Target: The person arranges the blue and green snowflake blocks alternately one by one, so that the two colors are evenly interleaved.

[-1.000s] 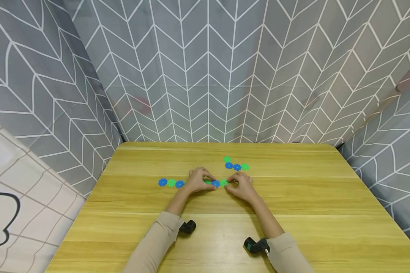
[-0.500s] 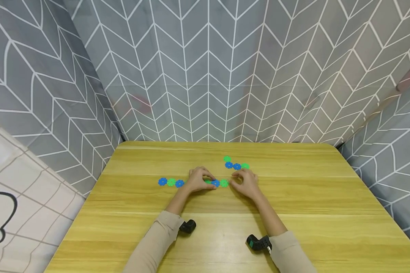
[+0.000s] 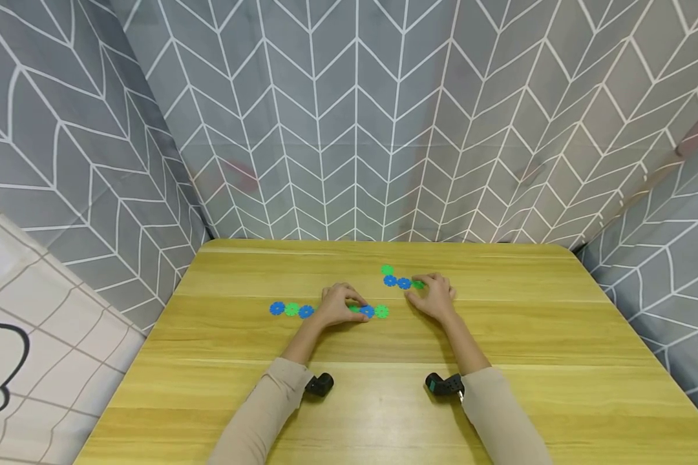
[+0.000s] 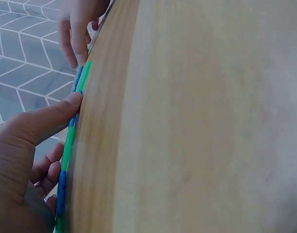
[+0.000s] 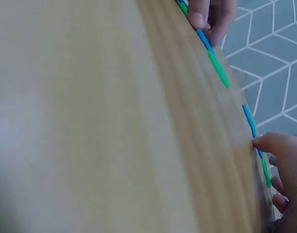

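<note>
A row of blue and green interlocking discs lies flat on the table, partly covered by my left hand (image 3: 336, 309). Thumb and index finger of that hand hold a blue disc (image 3: 367, 311) by its edges, and a green disc (image 3: 382, 311) ends the row to its right. Farther back, my right hand (image 3: 436, 298) hovers over another green disc (image 3: 418, 284), thumb and fingers spread around it. Whether they touch it I cannot tell. Beside this disc lie two blue discs (image 3: 404, 283) and a green disc (image 3: 387, 269).
At the row's left end lie a blue disc (image 3: 276, 308), a green disc (image 3: 291, 309) and another blue disc (image 3: 306, 312). The wooden table (image 3: 378, 394) reaches back to a grey patterned curtain (image 3: 355, 129). Each wrist carries a black camera (image 3: 320, 385).
My right hand has let go of the green disc at the row's right end. It has moved right and back to the farther green disc. The left hand has stayed in place.
</note>
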A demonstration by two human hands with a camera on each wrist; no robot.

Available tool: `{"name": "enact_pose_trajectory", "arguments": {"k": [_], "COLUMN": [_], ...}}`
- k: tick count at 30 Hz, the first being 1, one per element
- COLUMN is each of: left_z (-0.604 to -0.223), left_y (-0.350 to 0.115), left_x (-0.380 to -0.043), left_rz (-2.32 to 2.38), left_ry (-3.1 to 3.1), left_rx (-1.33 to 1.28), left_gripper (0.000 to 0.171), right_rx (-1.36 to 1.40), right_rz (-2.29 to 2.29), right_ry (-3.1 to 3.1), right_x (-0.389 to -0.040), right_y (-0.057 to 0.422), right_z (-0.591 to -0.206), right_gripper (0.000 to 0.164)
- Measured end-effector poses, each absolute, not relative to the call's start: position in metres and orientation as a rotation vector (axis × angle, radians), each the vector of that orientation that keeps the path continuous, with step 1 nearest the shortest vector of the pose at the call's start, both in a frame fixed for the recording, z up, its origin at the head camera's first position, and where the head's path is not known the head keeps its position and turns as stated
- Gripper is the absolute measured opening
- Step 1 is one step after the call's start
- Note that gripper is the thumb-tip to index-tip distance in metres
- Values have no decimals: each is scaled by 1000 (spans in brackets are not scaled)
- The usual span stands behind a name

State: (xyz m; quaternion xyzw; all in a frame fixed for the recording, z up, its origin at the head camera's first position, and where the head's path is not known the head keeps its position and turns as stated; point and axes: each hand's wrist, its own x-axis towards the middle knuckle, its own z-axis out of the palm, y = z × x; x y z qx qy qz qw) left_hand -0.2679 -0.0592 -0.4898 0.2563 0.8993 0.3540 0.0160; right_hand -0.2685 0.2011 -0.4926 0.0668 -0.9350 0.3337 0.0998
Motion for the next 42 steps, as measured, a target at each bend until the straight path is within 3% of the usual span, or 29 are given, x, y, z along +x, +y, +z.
{"name": "enact_pose_trajectory", "arguments": {"k": [11,19,30,42], "left_z": [-492,-492,-493,-491], "left_y": [-59,-60,-59,-59], "left_x": [-268,-268,-270,-269], "left_rz": [1082,1076,1076,1094], "left_ry": [2802,2813,2808,2794], "left_rx": [803,809,810,806], "left_gripper": [27,27,27,26], "right_rx": [198,228,196,201], "right_rz": [1028,997,1092,1128], "right_ry": [-2826,-2850,-2809,-2799], "right_x": [-281,-283,-279,-276], "right_y": [201,196,196,198], "right_z": [-487,-489,-488,-488], "right_gripper": [28,40,28,27]}}
